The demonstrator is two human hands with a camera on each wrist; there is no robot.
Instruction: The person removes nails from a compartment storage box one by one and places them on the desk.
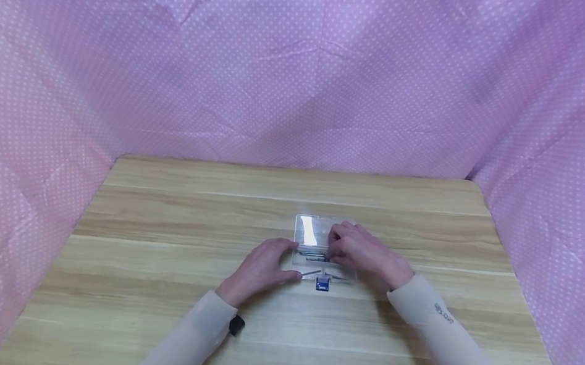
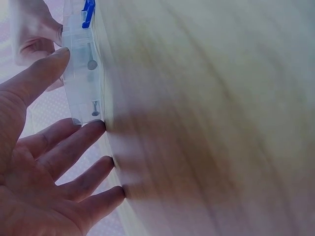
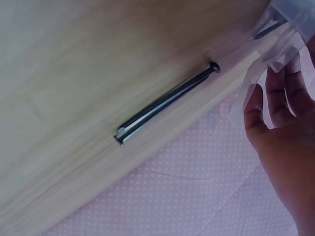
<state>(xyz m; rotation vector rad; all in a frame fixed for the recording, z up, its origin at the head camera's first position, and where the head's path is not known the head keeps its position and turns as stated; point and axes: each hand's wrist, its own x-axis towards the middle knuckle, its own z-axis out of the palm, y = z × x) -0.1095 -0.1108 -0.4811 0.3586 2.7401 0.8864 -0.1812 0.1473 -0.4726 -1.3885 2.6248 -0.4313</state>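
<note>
A clear plastic box stands on the table with its transparent lid swung back. Several dark nails lie in its compartments. My left hand holds the box's left end, thumb at the front edge and index finger toward the back; in the left wrist view the thumb presses the plastic. My right hand reaches into the right part of the box with bent fingers; its fingertips are hidden. Two nails lie side by side on the wood in the right wrist view.
A blue piece with white marks sits at the box's front. The wood-grain table runs up to a pink dotted cloth at the back and sides. A black band shows at the left wrist.
</note>
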